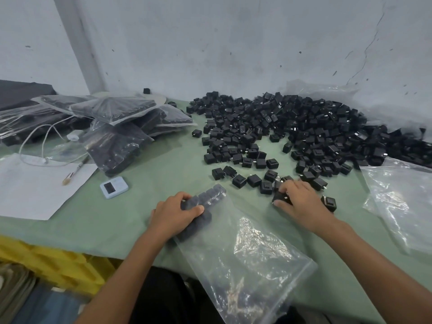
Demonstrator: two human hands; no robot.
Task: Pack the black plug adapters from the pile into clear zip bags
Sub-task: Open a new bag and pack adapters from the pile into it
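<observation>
Black square plug adapters (292, 127) lie heaped on the green tabletop (163, 178) beyond both grips. Left grip (174, 217) curls over a row of adapters (207, 198) inside the clear plastic zip bag (245, 258); right grip (301, 202) pinches one loose adapter (281, 198) beside it.

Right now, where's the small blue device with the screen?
Head view: the blue device lies left of centre on the green table, between the white paper and the left hand, near the filled bags.
</observation>
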